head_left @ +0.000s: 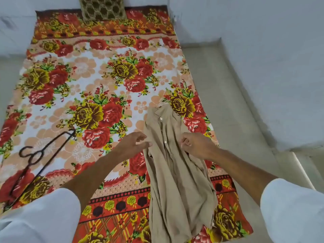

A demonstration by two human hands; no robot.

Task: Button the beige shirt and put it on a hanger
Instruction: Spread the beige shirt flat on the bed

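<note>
Crumpled beige cotton shirt (173, 165) spread lengthwise on the floral red-and-orange bedsheet (98, 79), collar toward the far end, hem trailing to the near edge. Two small pale buttons visible down its placket. Left hand (135, 141) just left of the shirt, fingers loosely curled and apart, thumb tip touching the cloth's left edge, gripping nothing. Right hand (194, 143) on the shirt's right side, fingers closed on a fold of the beige fabric. Dark bent-wire hanger (37, 158) well to the left of the shirt, flat on the sheet. Brown patterned cushion (102, 8) far beyond the shirt's collar, at the sheet's top edge.
</note>
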